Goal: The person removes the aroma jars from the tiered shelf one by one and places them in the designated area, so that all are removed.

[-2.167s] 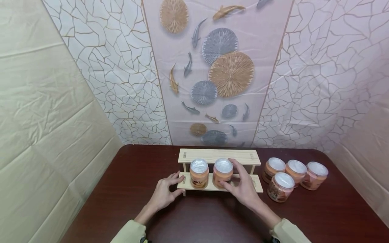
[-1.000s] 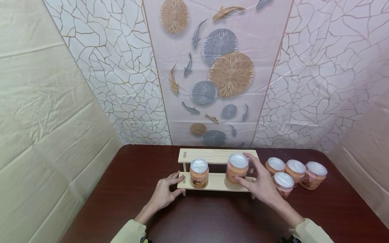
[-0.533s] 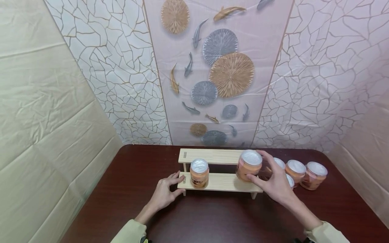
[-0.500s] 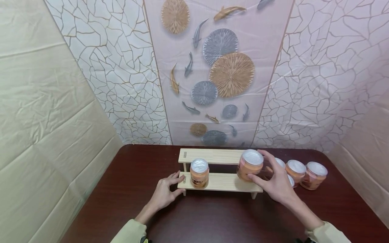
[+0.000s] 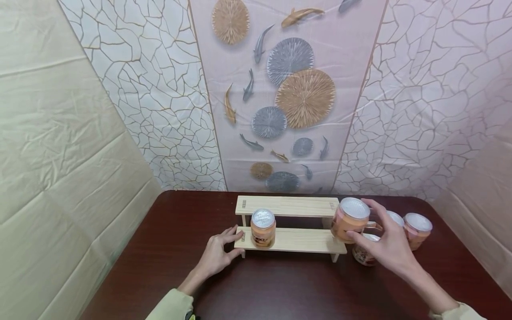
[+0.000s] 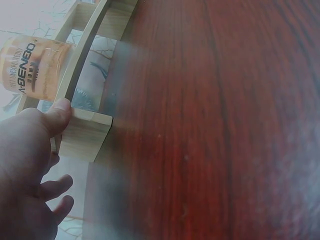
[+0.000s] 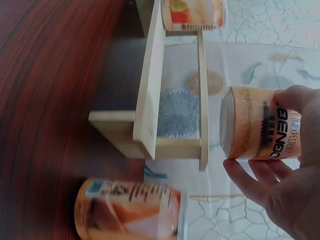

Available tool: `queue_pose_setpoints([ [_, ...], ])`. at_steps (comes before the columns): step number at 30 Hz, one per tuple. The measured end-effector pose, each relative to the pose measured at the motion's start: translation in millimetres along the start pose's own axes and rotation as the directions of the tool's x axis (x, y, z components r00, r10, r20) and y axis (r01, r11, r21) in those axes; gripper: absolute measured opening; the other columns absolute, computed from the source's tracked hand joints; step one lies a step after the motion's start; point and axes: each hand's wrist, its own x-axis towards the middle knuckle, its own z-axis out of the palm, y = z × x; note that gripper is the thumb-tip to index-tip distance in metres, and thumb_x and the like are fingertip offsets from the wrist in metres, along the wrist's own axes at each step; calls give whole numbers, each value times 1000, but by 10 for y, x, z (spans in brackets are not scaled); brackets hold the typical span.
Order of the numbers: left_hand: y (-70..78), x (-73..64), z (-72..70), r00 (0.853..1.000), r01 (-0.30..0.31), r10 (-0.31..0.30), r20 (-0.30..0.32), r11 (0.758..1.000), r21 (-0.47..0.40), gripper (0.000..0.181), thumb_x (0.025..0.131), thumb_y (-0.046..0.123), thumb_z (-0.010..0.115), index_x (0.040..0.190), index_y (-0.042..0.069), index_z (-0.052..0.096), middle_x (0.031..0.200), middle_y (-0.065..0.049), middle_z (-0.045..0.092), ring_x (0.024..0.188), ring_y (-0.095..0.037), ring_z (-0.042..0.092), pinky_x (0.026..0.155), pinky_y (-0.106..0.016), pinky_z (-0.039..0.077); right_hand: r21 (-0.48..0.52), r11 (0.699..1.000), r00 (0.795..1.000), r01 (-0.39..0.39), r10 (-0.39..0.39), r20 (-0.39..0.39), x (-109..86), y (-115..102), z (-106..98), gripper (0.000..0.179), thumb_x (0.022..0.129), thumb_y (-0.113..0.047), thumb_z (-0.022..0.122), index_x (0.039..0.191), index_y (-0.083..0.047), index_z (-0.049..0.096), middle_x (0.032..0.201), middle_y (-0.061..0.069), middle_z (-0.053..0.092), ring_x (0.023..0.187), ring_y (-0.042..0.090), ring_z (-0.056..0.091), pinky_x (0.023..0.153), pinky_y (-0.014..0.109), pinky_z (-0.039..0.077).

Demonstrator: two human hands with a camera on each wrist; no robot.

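Observation:
My right hand (image 5: 394, 249) holds an orange labelled jar (image 5: 350, 221) with a silvery lid, thumb on the near side and fingers round the far side. In the right wrist view this jar (image 7: 255, 122) is raised off the shelf, past the right end of a two-tier wooden rack (image 5: 304, 240). My left hand (image 5: 217, 252) grips the left end of the rack's lower tier; in the left wrist view its thumb (image 6: 61, 112) presses the front corner. A matching jar (image 5: 262, 229) stands upright on the lower tier, near its left end.
Several more such jars stand on the dark red table to the right, among them a front jar (image 5: 364, 258) and a far right jar (image 5: 418, 226); my right hand partly covers the group. The rack's upper tier (image 5: 288, 205) lies behind the lower one. A patterned cloth (image 5: 276, 155) hangs behind the table.
My right hand has lifted the jar off the lower tier and carried it rightward past the rack's end. The left hand and the other jar on the rack stay put.

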Motion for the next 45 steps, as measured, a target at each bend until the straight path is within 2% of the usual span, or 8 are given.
queue_pose_setpoints([
  [4,3,5,1,1000,4,-4,-3,1000,1,46,80,12,85,123,0,71,133,-27,58,125,-46,53,96,-58,45,-31,999,1000,8,-9,-22,-10,9,-117,89,60,12,89,140,-1,52,112,-6,61,105,-3,55,84,9,44],
  [14,-10,-3,16,1000,9,-9,0,1000,1,46,81,12,85,123,1,71,133,-27,57,125,-46,52,96,-58,45,-12,999,999,-38,38,-25,-55,49,-359,88,62,21,84,140,2,49,112,-13,57,95,-8,60,67,15,53],
  [20,-3,-11,19,1000,9,-9,2,1000,-7,46,80,11,85,123,0,71,133,-27,57,125,-46,52,95,-59,45,-100,994,996,-50,43,-73,-84,102,-495,85,61,15,87,137,1,52,110,-19,57,99,-13,55,76,7,46],
  [28,5,-2,8,1000,11,-11,5,1000,1,47,81,10,84,124,0,70,134,-28,56,125,-46,52,95,-58,45,-91,988,988,-121,111,-108,-132,226,-637,84,65,14,85,140,1,49,114,-20,55,99,-15,55,74,7,48],
  [34,5,4,10,1000,14,-14,12,1000,10,47,80,11,85,124,0,70,133,-28,57,125,-46,52,95,-58,46,-161,972,981,-171,153,-122,-207,318,-743,87,68,5,88,144,-4,47,110,-35,49,85,-18,55,70,6,46],
  [38,16,6,4,1000,19,-19,16,1000,3,47,80,11,85,124,0,70,134,-28,56,126,-47,51,96,-58,45,-243,947,972,-211,178,-151,-258,380,-811,88,68,-5,91,144,-8,48,111,-41,42,84,-21,49,72,5,36],
  [40,18,4,0,1000,19,-19,15,1000,3,47,80,11,85,124,0,70,134,-28,56,126,-47,51,97,-58,44,-269,933,966,-238,200,-162,-283,407,-840,87,69,-9,92,145,-9,48,115,-35,46,86,-22,46,73,8,32],
  [45,11,4,2,1000,19,-19,11,1000,1,48,80,11,85,124,0,70,134,-28,56,126,-46,51,97,-57,45,-271,921,956,-278,239,-171,-326,445,-875,87,70,-10,91,145,-7,46,121,11,60,88,-27,43,75,3,31],
])
